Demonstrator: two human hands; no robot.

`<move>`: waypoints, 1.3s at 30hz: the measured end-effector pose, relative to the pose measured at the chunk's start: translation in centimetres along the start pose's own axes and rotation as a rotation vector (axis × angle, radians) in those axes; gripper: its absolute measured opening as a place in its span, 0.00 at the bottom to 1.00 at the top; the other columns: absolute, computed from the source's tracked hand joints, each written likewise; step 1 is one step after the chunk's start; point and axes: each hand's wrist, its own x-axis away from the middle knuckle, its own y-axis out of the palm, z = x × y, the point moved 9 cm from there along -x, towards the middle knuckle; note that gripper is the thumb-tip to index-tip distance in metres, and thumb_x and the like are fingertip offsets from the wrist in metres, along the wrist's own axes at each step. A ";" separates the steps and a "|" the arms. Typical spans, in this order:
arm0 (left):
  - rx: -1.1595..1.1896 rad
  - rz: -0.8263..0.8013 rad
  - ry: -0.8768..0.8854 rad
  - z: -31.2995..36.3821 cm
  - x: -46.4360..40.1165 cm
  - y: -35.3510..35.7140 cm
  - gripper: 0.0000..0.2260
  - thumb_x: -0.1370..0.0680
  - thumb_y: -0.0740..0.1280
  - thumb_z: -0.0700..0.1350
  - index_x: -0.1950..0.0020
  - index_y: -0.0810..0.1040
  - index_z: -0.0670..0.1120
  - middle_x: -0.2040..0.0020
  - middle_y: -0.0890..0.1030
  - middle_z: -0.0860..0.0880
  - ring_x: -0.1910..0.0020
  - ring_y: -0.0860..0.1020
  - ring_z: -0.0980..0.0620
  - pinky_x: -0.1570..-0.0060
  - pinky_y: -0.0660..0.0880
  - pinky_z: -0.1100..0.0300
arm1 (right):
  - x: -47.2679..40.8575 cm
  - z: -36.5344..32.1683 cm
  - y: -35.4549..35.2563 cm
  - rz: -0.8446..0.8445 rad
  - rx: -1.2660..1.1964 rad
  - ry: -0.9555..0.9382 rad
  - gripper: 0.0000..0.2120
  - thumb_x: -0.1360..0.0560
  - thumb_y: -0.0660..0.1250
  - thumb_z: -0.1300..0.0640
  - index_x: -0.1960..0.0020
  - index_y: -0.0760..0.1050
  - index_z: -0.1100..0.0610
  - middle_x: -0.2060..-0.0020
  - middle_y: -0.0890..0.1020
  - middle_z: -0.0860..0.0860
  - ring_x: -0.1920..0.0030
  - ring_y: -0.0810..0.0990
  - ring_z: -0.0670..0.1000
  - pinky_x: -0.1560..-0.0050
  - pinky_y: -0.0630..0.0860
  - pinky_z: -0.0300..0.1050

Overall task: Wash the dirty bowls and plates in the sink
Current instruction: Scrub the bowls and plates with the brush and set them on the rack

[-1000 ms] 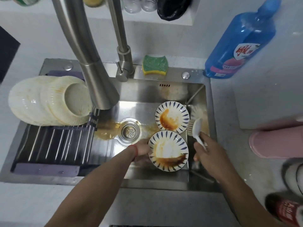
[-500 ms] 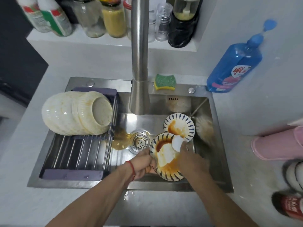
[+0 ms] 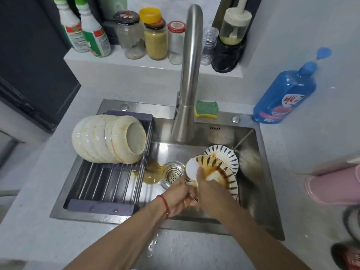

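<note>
Steel sink | left hand grips plate rim | right hand grips brush

view: we get one head camera only, wide-angle, nothing shared with another view
facing: we look forward and steeply down into the sink
nearness: close, our forearms enter from the bottom edge
edges: bent by lens

Faucet blocks sink mid; drain area free.
</note>
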 end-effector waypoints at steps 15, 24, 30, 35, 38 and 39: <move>0.312 0.088 0.104 3.5 1.6 -0.3 0.24 0.27 0.54 0.33 0.31 0.73 0.39 0.36 0.81 0.36 0.38 0.79 0.32 0.49 0.78 0.26 | 3.6 1.7 -2.4 -0.070 0.280 -0.144 0.29 0.18 0.54 0.59 0.18 0.51 0.53 0.37 0.78 0.58 0.40 0.79 0.61 0.51 0.71 0.51; -0.011 0.286 0.171 4.6 2.0 -0.6 0.30 0.30 0.54 0.25 0.32 0.73 0.45 0.41 0.81 0.40 0.52 0.83 0.40 0.58 0.83 0.33 | 2.1 4.3 -1.1 -0.045 0.309 -0.005 0.29 0.18 0.54 0.61 0.18 0.52 0.60 0.35 0.78 0.57 0.37 0.79 0.60 0.45 0.75 0.53; -0.018 0.204 0.084 2.8 2.9 1.9 0.25 0.30 0.53 0.24 0.41 0.77 0.43 0.55 0.85 0.45 0.56 0.84 0.42 0.58 0.82 0.33 | -1.3 3.3 -4.5 0.218 0.266 0.050 0.34 0.20 0.54 0.64 0.17 0.45 0.59 0.43 0.81 0.57 0.45 0.82 0.59 0.56 0.69 0.50; -0.040 0.236 0.093 3.0 2.5 0.6 0.29 0.31 0.54 0.24 0.33 0.74 0.40 0.58 0.80 0.44 0.60 0.81 0.44 0.59 0.83 0.36 | 1.3 0.4 -2.5 0.153 0.191 -0.087 0.35 0.18 0.57 0.58 0.17 0.43 0.54 0.44 0.80 0.59 0.45 0.81 0.62 0.55 0.67 0.52; -0.032 0.243 0.116 3.5 2.7 -0.2 0.30 0.31 0.55 0.23 0.32 0.73 0.43 0.43 0.81 0.41 0.54 0.83 0.41 0.56 0.82 0.31 | 1.4 3.7 -2.1 0.133 0.145 -0.008 0.35 0.19 0.58 0.60 0.17 0.45 0.54 0.43 0.81 0.57 0.49 0.80 0.58 0.56 0.69 0.50; -0.034 0.246 0.120 3.8 2.9 -0.2 0.31 0.30 0.55 0.23 0.32 0.72 0.45 0.40 0.80 0.41 0.53 0.84 0.41 0.57 0.83 0.33 | 1.3 4.8 -2.2 0.120 0.137 0.039 0.35 0.19 0.59 0.59 0.17 0.45 0.54 0.42 0.80 0.56 0.48 0.80 0.57 0.56 0.69 0.49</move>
